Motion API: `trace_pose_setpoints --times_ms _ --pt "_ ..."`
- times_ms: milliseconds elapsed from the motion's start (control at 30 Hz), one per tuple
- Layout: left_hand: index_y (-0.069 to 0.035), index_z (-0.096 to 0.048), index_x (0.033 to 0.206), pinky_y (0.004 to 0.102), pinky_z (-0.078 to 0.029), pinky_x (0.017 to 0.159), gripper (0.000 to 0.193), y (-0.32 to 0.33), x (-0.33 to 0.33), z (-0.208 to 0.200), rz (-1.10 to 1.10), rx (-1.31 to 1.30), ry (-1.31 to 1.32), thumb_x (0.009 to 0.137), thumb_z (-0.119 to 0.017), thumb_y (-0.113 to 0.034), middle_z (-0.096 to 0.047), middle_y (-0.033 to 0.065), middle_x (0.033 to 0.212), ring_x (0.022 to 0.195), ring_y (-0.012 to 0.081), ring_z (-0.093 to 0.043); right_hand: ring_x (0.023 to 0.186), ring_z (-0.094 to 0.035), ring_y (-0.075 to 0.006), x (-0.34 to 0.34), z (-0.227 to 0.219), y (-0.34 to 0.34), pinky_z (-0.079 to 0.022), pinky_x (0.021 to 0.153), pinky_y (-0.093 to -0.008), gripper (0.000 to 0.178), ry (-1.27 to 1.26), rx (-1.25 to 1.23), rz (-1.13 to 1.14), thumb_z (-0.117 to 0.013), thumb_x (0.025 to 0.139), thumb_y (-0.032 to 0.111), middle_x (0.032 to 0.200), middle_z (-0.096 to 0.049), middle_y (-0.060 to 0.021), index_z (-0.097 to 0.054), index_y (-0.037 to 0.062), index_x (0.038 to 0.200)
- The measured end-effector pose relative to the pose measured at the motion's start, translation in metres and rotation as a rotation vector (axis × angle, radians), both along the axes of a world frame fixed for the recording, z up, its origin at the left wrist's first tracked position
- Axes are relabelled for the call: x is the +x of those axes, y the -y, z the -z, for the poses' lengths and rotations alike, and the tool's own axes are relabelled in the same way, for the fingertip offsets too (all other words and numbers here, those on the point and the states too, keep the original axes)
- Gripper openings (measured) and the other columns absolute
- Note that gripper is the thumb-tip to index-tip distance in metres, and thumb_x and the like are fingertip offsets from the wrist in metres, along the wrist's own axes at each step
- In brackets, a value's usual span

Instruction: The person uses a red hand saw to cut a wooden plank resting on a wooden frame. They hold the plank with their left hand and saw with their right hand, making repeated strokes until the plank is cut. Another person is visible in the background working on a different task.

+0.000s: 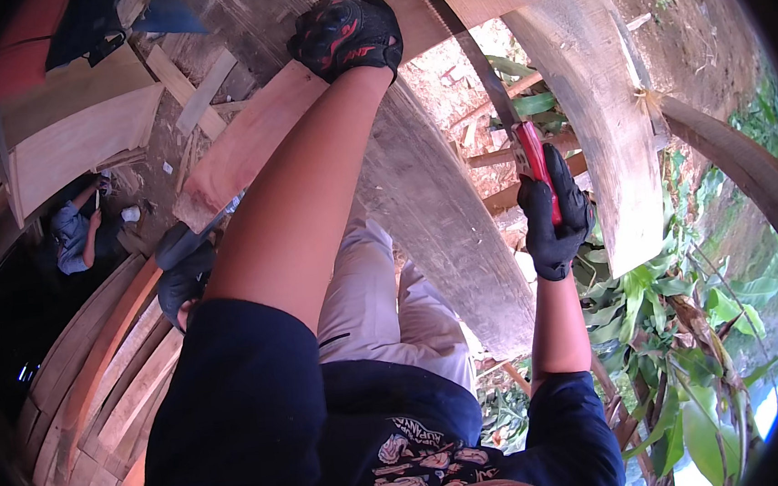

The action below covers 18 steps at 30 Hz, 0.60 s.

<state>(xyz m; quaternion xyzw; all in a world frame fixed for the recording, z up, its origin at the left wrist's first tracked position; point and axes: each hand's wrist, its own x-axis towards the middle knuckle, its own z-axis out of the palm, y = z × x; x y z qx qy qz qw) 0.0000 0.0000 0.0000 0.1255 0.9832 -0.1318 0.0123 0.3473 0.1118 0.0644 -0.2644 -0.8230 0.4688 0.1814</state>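
Observation:
My left hand (345, 34), in a black glove with red marks, is closed over a reddish wooden board (261, 130) and presses it onto a thick grey plank (431, 194). In my right hand (554, 207), also gloved in black, is the red handle of a handsaw (534, 163). Its long, narrow dark blade runs up and to the left across the board, to the right of my left hand. The blade's far end leaves the top of the picture. Whether the teeth are inside the wood, I cannot tell.
A second grey plank (613, 125) lies to the right, with sawdust and scraps (475, 63) in the gap. Plants (692, 374) grow at the lower right. Stacked boards (107, 375) line the left, where one person (77, 231) sits and another (186, 273) is partly hidden by my arm.

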Motion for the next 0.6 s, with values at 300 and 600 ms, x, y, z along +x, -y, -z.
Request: trace_pose_setpoints --times_ms 300,600 --pt "0.001 -0.073 0.105 0.0609 -0.059 0.075 0.037 -0.012 0.014 -0.009 0.124 0.050 0.045 0.095 -0.061 -0.032 -0.072 0.0284 0.105 0.094 0.0412 -0.074 0.118 -0.079 -0.0274 -0.101 -0.006 -0.007 -0.060 0.101 -0.0398 0.046 -0.238 0.018 -0.011 -0.077 0.096 0.004 0.129 -0.080 -0.0173 -0.075 0.0084 0.142" --pt "-0.007 -0.076 0.115 0.0600 -0.062 0.079 0.034 -0.010 0.014 -0.023 -0.039 0.033 -0.013 0.102 -0.058 -0.033 -0.077 0.0210 0.113 0.103 0.0412 -0.078 0.117 -0.079 -0.0254 -0.083 -0.005 -0.002 -0.059 0.101 -0.0390 0.046 -0.127 -0.060 0.004 -0.077 0.097 0.003 0.129 -0.080 -0.0169 -0.074 0.0069 0.143"
